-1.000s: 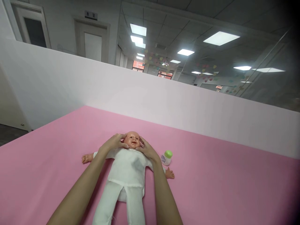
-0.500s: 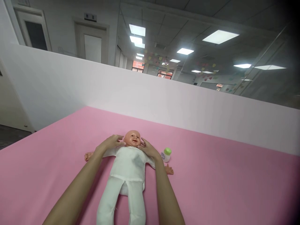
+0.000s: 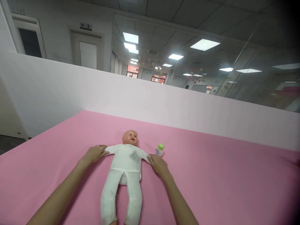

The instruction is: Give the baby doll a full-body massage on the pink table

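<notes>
On doll (image 3: 127, 159), hands (image 3: 95, 153) (image 3: 159, 165) shifted from head (image 3: 130, 137) to sleeves (image 3: 112, 149).

We're looking at what seems an office or training centre: bright rectangular ceiling lights (image 3: 205, 44), pale framed door (image 3: 88, 54), small dark rectangular sign (image 3: 85, 26) above.

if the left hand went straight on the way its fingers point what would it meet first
The doll's white sleeve: the left hand seems to touch it at the fingertips. Beyond it, probably the doll's chest, though depth is unclear.
</notes>
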{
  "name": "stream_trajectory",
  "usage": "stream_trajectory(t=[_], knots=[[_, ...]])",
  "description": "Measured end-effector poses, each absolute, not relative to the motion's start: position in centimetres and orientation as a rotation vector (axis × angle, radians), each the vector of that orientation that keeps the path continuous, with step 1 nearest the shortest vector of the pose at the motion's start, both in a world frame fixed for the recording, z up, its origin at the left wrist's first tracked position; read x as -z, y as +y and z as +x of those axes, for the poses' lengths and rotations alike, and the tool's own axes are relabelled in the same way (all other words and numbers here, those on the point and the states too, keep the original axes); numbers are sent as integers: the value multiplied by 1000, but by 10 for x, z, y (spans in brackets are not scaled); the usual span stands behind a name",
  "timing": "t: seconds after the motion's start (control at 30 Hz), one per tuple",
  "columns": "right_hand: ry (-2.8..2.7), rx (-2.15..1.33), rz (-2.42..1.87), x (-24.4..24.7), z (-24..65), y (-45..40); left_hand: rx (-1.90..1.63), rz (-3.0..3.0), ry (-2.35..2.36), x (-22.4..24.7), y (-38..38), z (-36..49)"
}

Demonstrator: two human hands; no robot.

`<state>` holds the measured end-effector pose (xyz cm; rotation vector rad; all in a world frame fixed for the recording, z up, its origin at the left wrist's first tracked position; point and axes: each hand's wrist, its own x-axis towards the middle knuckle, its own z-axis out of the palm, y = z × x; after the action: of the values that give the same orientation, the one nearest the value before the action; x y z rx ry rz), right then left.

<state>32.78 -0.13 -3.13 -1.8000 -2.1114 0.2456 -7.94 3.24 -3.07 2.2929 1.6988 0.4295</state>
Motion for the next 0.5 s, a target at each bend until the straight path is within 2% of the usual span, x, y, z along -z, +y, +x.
stream_trajectory(t=[0.13, 0.2, 0.37, 0.5], knots=[[-2058, 12, -1871, 40, 362, -21, -521, 2240, 1691, 30, 17, -108], [-1964, 25, -1883, 45, 373, -29, -561, 2185, 1684, 33, 13, -119], [-1667, -384, -1772, 49, 375, -40, -729, 2020, 1572, 37, 16, -135], [-1341, -622, -1526, 47, 364, -38, -1023, 1637, 1438, 31, 18, -134]])
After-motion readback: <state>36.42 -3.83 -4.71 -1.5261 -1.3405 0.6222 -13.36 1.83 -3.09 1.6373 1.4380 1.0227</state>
